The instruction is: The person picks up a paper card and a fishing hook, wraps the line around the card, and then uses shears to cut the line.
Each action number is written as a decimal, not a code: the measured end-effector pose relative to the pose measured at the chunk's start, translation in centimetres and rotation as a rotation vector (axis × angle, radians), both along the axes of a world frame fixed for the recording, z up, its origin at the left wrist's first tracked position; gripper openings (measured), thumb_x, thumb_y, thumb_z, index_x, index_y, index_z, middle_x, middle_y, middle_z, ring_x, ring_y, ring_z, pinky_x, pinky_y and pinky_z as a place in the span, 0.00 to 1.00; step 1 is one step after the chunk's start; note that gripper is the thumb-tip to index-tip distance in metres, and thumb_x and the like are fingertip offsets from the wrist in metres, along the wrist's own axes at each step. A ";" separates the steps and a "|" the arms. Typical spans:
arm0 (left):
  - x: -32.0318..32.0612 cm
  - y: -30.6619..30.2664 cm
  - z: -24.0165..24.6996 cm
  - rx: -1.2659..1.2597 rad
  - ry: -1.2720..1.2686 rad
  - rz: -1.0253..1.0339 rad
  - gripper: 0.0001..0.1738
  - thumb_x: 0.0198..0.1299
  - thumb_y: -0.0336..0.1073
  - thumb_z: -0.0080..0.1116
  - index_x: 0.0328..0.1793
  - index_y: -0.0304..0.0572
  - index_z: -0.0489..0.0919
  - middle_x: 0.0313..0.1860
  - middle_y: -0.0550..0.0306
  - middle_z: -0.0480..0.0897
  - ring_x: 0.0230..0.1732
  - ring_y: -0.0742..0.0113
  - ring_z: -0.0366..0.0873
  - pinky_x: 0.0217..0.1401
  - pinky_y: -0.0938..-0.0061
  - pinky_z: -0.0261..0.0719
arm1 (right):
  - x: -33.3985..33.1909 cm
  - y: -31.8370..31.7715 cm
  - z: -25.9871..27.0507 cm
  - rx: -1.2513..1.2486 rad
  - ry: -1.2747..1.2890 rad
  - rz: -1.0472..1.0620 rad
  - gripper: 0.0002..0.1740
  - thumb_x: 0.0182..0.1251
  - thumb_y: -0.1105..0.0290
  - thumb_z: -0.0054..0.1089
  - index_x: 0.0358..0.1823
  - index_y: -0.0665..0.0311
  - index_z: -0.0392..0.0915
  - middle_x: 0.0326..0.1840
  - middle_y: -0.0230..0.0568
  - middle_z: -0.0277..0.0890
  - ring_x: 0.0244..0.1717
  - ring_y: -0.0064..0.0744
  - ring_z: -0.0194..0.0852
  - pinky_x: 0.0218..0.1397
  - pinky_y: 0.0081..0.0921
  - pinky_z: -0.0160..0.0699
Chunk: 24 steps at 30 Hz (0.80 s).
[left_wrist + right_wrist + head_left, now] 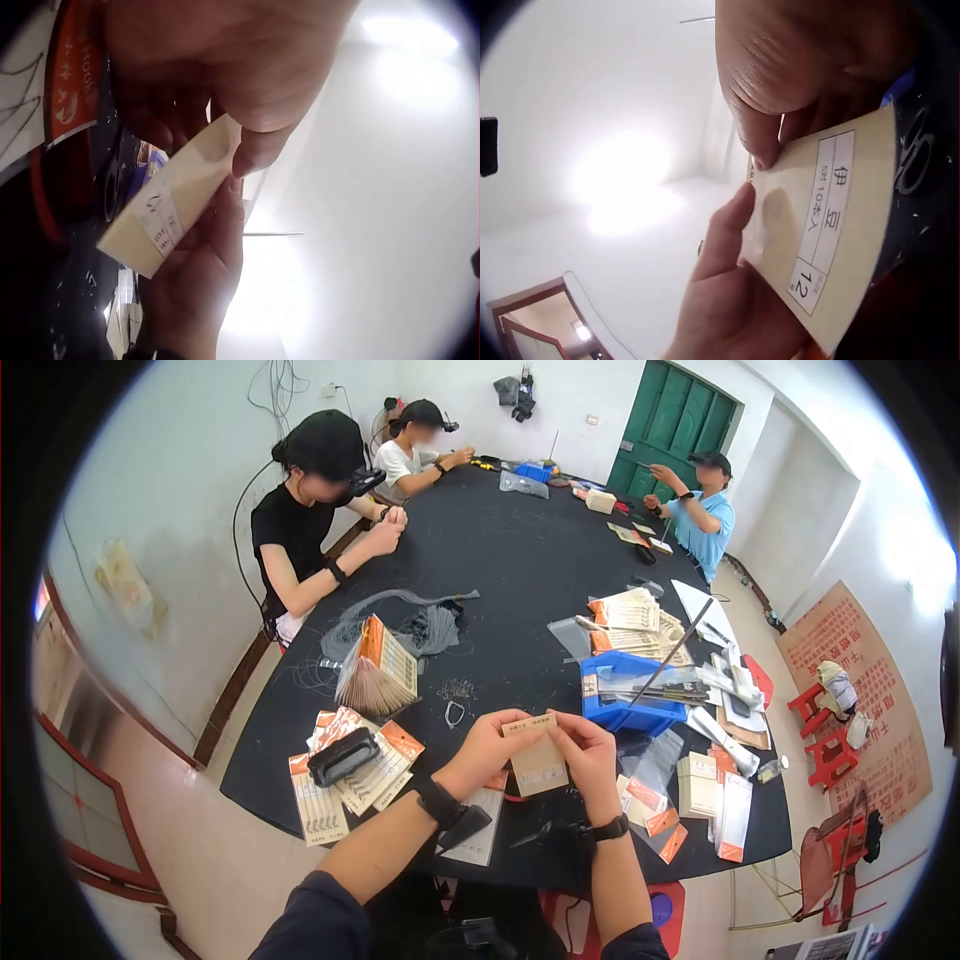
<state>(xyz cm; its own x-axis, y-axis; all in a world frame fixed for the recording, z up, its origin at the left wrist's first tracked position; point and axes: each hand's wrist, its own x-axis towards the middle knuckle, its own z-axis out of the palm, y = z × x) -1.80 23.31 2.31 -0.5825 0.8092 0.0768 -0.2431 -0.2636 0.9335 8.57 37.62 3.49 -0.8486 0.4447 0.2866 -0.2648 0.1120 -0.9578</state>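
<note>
In the head view, a cream paper card [541,770] with a white printed label is held up over the near table edge. My left hand [482,752] pinches its upper left edge, thumb in front. Opposite, my right hand [590,756] pinches the upper right edge. Both thumbs come close together at the card's top in the left wrist view. The label [822,217] shows the number 12 in the right wrist view. Below the hands lies a white hook card [482,828], partly hidden by the left wrist. An orange-headed hook card [73,71] shows in the left wrist view.
Left of my hands, a black tray [343,757] rests on fanned hook cards [318,800], with a standing card stack [378,675] behind. A blue bin [600,705] with a long rod stands right, near cream card stacks [697,785]. Other people sit around the black table [480,550].
</note>
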 end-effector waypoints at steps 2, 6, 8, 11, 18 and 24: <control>-0.2 0.0 -0.1 0.002 0.010 -0.001 0.09 0.66 0.37 0.62 0.46 0.40 0.80 0.40 0.63 0.83 0.41 0.79 0.79 0.44 0.81 0.77 | 0.0 -0.1 0.2 0.005 0.006 0.005 0.14 0.67 0.77 0.63 0.53 0.69 0.83 0.42 0.34 0.84 0.39 0.16 0.79 0.43 0.14 0.77; -0.1 0.0 -0.4 0.051 -0.016 -0.014 0.09 0.67 0.36 0.62 0.47 0.40 0.79 0.40 0.63 0.83 0.41 0.79 0.80 0.43 0.80 0.78 | 0.0 -0.1 0.0 0.015 0.024 0.011 0.15 0.66 0.77 0.65 0.54 0.68 0.82 0.40 0.32 0.84 0.38 0.15 0.78 0.42 0.14 0.77; 0.0 0.0 -0.2 0.056 -0.036 -0.013 0.09 0.67 0.36 0.61 0.48 0.40 0.79 0.40 0.63 0.83 0.41 0.79 0.80 0.43 0.80 0.79 | 0.1 0.0 -0.1 0.023 0.027 0.018 0.17 0.65 0.76 0.66 0.55 0.68 0.82 0.38 0.31 0.83 0.37 0.15 0.78 0.41 0.14 0.76; -0.1 -0.1 0.1 0.062 -0.024 -0.036 0.08 0.67 0.36 0.61 0.48 0.41 0.78 0.40 0.64 0.82 0.41 0.80 0.80 0.43 0.81 0.78 | 0.2 0.2 -0.4 0.025 0.021 0.028 0.17 0.64 0.77 0.67 0.55 0.68 0.80 0.36 0.31 0.82 0.36 0.15 0.78 0.41 0.13 0.75; -0.2 0.0 -0.3 0.097 -0.022 -0.100 0.07 0.68 0.34 0.60 0.46 0.41 0.78 0.40 0.66 0.81 0.43 0.82 0.77 0.44 0.82 0.76 | 0.5 -0.1 0.1 -0.006 0.053 -0.016 0.13 0.63 0.79 0.67 0.49 0.68 0.79 0.35 0.34 0.83 0.37 0.16 0.79 0.41 0.13 0.75; 0.0 0.0 -0.2 0.017 0.084 0.046 0.08 0.65 0.33 0.64 0.44 0.39 0.79 0.38 0.65 0.82 0.39 0.81 0.78 0.40 0.82 0.77 | 0.3 0.1 -0.9 0.139 0.053 -0.039 0.11 0.61 0.81 0.67 0.46 0.70 0.80 0.35 0.33 0.83 0.36 0.17 0.79 0.41 0.15 0.77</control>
